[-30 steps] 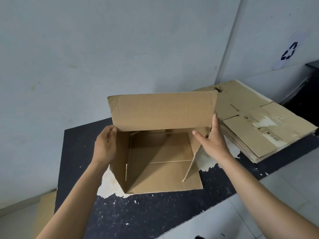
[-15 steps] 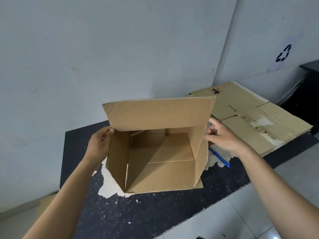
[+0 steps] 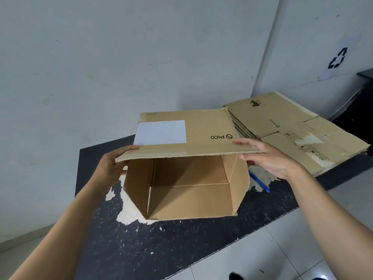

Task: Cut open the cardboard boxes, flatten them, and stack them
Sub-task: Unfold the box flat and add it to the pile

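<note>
One open box on chipped black table, grey corner walls

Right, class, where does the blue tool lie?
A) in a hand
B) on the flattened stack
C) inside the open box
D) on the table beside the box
D: the blue tool lies on the black table, between the open box and the flattened stack.

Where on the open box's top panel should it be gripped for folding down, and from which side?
Pinch the top panel at its near free edge, one corner each, coming in from the sides, as the left hand and right hand do. That edge overhangs the open front with nothing under it; the far edge looks joined to the box.
</note>
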